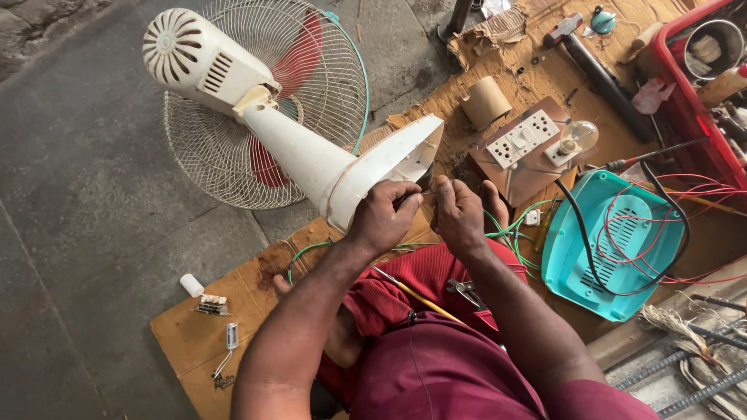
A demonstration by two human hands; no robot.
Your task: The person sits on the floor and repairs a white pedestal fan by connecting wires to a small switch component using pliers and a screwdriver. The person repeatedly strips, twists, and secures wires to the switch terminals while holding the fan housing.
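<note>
I brace the white fan base [373, 167] with my left hand [383, 216], closed on its rim, while my right hand [457, 215] pinches a thin wire [506, 231], keeping it taut and steady.

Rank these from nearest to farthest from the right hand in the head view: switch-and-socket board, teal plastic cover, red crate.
1. The switch-and-socket board, up and to the right of the right hand.
2. The teal plastic cover, farther right, draped with wires.
3. The red crate, at the top right corner.
</note>
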